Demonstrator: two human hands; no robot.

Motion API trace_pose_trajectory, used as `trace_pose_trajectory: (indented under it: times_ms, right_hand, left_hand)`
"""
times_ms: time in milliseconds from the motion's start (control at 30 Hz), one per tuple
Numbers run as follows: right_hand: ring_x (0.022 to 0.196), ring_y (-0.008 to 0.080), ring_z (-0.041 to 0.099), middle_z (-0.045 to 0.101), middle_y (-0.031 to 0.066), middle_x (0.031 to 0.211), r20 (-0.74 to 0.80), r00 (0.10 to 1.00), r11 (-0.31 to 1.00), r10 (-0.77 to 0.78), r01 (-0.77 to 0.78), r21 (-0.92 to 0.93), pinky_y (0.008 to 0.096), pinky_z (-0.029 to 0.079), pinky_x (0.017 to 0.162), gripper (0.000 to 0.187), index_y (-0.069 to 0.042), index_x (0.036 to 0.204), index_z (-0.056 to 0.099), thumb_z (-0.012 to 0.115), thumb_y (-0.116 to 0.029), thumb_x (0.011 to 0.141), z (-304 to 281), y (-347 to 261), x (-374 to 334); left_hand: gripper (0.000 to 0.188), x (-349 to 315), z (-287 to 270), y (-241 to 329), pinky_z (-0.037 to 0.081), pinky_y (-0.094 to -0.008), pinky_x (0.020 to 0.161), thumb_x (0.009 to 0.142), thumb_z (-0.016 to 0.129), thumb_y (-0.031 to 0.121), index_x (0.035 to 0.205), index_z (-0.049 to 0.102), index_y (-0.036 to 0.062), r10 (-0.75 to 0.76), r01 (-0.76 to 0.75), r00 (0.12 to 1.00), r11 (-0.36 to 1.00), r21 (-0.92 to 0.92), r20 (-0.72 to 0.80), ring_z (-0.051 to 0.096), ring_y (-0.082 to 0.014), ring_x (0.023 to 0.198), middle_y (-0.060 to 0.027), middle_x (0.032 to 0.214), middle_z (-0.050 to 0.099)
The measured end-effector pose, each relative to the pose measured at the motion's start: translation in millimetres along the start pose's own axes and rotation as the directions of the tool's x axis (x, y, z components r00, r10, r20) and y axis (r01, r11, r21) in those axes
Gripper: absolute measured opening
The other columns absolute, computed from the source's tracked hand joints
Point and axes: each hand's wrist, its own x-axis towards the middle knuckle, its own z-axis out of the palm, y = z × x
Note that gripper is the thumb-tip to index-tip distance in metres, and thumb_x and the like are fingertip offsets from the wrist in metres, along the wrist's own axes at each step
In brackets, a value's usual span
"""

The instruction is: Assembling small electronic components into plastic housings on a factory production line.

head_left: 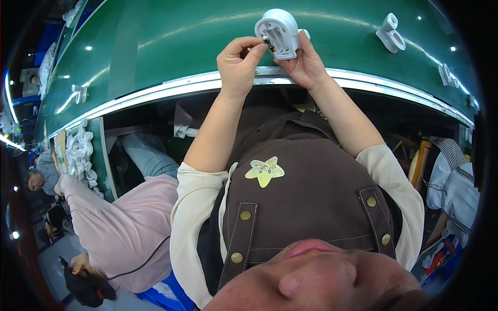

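Observation:
Above the near edge of the green work surface, my right hand [307, 63] is closed around the lower right side of a white plastic device [279, 18]. The device has a rounded top, and its open battery compartment [281, 40] faces me. At the compartment's left side, my left hand [239, 63] pinches a small dark, shiny battery [266, 40] between thumb and fingers. The battery sits at the slot's edge, and its lower part is hidden by the fingertips. A small white knob shows behind my right fingers.
Similar white pieces stand on the green surface [171, 52]: one [390, 35] to the right, another [447, 76] farther right, one [79, 94] at left. A metal rail [358, 79] edges it. A co-worker in a pink top [127, 223] sits at left by piled white parts [80, 153].

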Motion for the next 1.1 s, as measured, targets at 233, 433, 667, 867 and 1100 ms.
trace_pose_trajectory:
  times_ms: [233,433,667,867,1100]
  right_hand:
    - [0.118,0.0236,0.06,0.058,0.0099,0.129,0.057,0.998,0.999,0.037,-0.038,0.016,0.041,0.053,0.099,0.055,-0.006,0.134,0.047,0.057,-0.046,0.096,-3,0,2]
    - [0.118,0.0231,0.059,0.058,0.0101,0.129,0.073,0.997,0.999,0.041,-0.043,0.026,0.0422,0.052,0.101,0.056,-0.007,0.134,0.047,0.058,-0.047,0.096,-1,1,0]
    - [0.121,0.0234,0.057,0.057,0.0098,0.129,0.045,0.999,0.998,0.011,-0.008,-0.061,0.0463,0.05,0.102,0.057,-0.007,0.134,0.047,0.058,-0.047,0.095,6,5,-3]
    - [0.121,0.0244,0.056,0.056,0.0097,0.129,0.048,0.999,0.996,0.022,-0.017,-0.086,0.0486,0.046,0.106,0.058,-0.006,0.135,0.046,0.059,-0.047,0.095,11,4,-6]
    - [0.123,0.0249,0.055,0.055,0.0109,0.131,0.09,0.995,0.996,0.038,-0.03,-0.084,0.0477,0.044,0.109,0.063,-0.005,0.138,0.043,0.057,-0.049,0.095,15,4,-7]
  left_hand:
    - [0.013,4,5,2,0.046,-0.0219,0.062,0.081,0.074,-0.002,0.092,0.07,0.002,0.388,-0.406,0.914,0.852,0.33,0.122,0.058,-0.0099,0.067,-0.0046,0.083,0.069]
    - [0.005,-3,8,11,0.048,-0.0255,0.059,0.085,0.07,0.005,0.086,0.067,0.0008,0.152,-0.175,0.985,0.865,0.47,0.085,0.062,-0.0122,0.066,-0.006,0.076,0.068]
    - [0.013,-5,19,14,0.041,-0.0207,0.056,0.089,0.069,0.01,0.083,0.064,-0.0004,-0.047,0.051,0.999,0.884,0.465,-0.02,0.05,-0.0041,0.061,0.0009,0.07,0.061]
    - [0.013,-3,25,-6,0.047,-0.0317,0.054,0.085,0.071,0.008,0.08,0.06,0.0016,0.322,-0.249,0.946,0.79,0.56,-0.034,0.061,-0.0199,0.059,-0.009,0.071,0.063]
    - [0.015,2,23,-15,0.041,-0.0379,0.061,0.079,0.074,0.007,0.08,0.059,0.0062,0.589,-0.487,0.803,0.558,0.672,0.092,0.052,-0.0263,0.063,-0.0058,0.07,0.054]
